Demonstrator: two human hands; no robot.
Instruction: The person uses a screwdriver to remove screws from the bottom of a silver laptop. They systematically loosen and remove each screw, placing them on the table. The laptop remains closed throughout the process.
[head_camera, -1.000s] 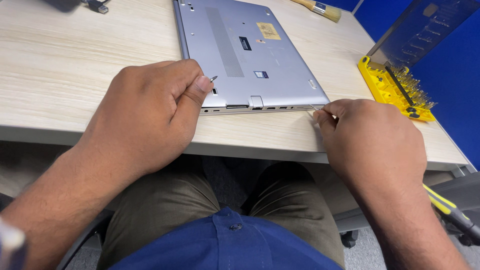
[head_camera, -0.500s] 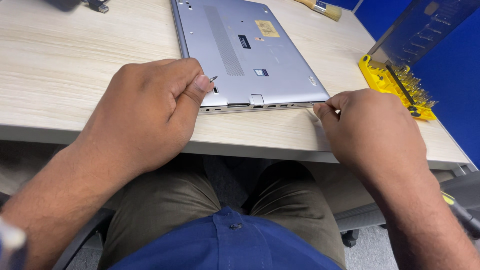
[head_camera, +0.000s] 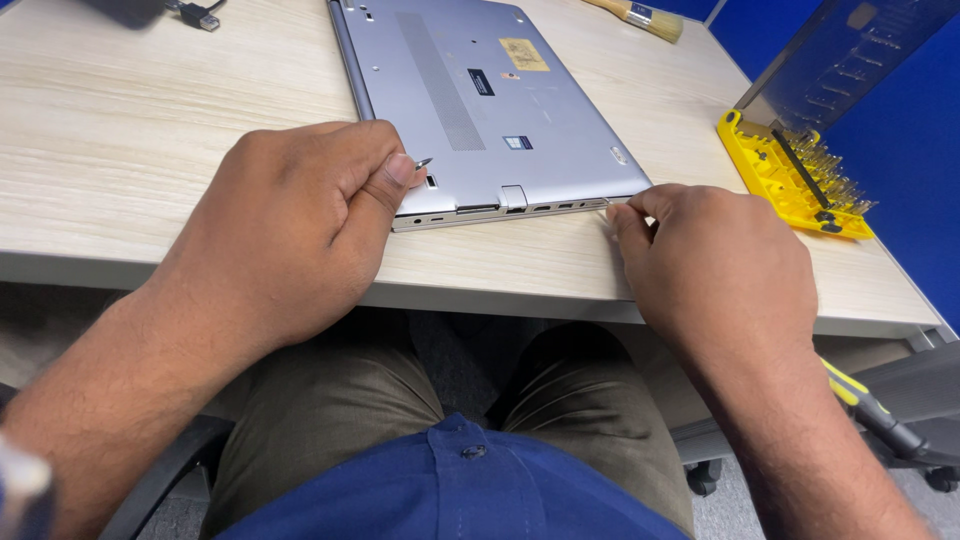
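Silver laptop (head_camera: 470, 100) lies upside down, base plate up, on the light wood worktop (head_camera: 150, 110), its near edge close to the worktop's front. Left hand (head_camera: 290, 230) is clenched, thumb and forefinger pinching a small metal pointed tool (head_camera: 423, 162) whose tip sits at the laptop's near left corner. Right hand (head_camera: 715, 270) is curled, fingertips pinching a thin metal tool (head_camera: 600, 203) against the laptop's near right corner; most of that tool is hidden by the fingers. Yellow bit tray (head_camera: 775, 185) with its clear lid propped open stands at the right, well apart from the laptop. A brush (head_camera: 640, 17) lies at the far edge. A yellow-black screwdriver (head_camera: 865, 405) sits low right, off the worktop.
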